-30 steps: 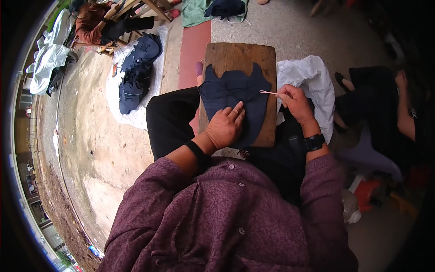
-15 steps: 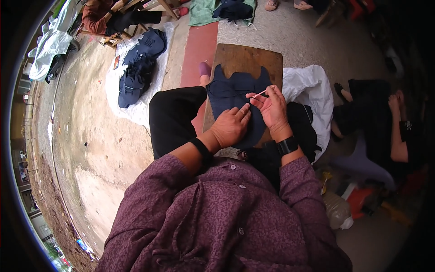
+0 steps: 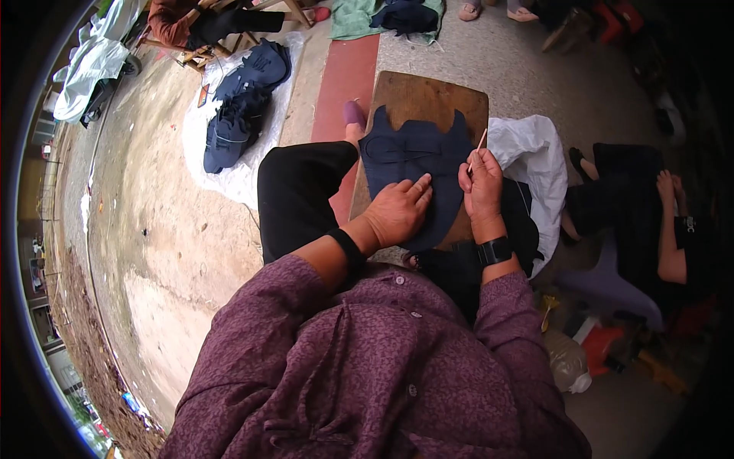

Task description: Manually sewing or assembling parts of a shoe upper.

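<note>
A dark navy cut piece of fabric [image 3: 417, 149], with pointed corners at its far side, lies flat on a brown wooden board [image 3: 428, 88] in front of me. My left hand [image 3: 399, 208] rests on the cloth, fingers stretched out and pressing its near middle. Just past the fabric's right edge, my right hand [image 3: 483, 180] is raised, its fingers closed round a thin pale stick [image 3: 482, 138] that points upward. The stick's lower end is partly hidden by the fingers, and its exact kind cannot be made out.
White cloth [image 3: 527, 141] bunches right of the board. Navy garments [image 3: 237, 115] are piled on a white sheet at left. A green cloth [image 3: 352, 19] lies ahead. A seated person [image 3: 650, 191] is at right, near a plastic bag [image 3: 566, 363]; another sits far left.
My right hand has moved off the fabric toward the right, and the stick has turned from slanting to nearly upright. My left hand stays on the cloth.
</note>
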